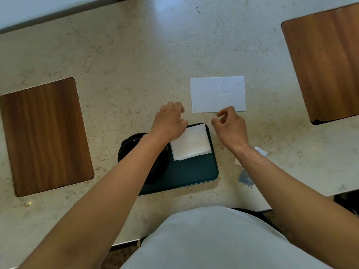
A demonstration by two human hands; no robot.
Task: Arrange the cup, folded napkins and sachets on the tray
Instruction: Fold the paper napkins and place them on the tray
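Observation:
A dark green tray (194,172) lies on the counter right in front of me. A folded white napkin (191,142) rests on its far right part. A black cup (134,146) stands on the tray's left side, largely hidden by my left forearm. Beyond the tray a second white napkin (217,93) lies flat on the counter, folded in half. My left hand (169,121) hovers over the tray's far edge, fingers curled, holding nothing. My right hand (231,126) is just below the flat napkin's near edge, thumb and forefinger apart. Sachets (246,179) lie right of the tray, partly under my right forearm.
The counter (136,65) is beige marble with wooden inlay panels at the left (44,136) and at the far right (326,63). The counter's near edge runs just in front of my body. A wall edge runs along the top left.

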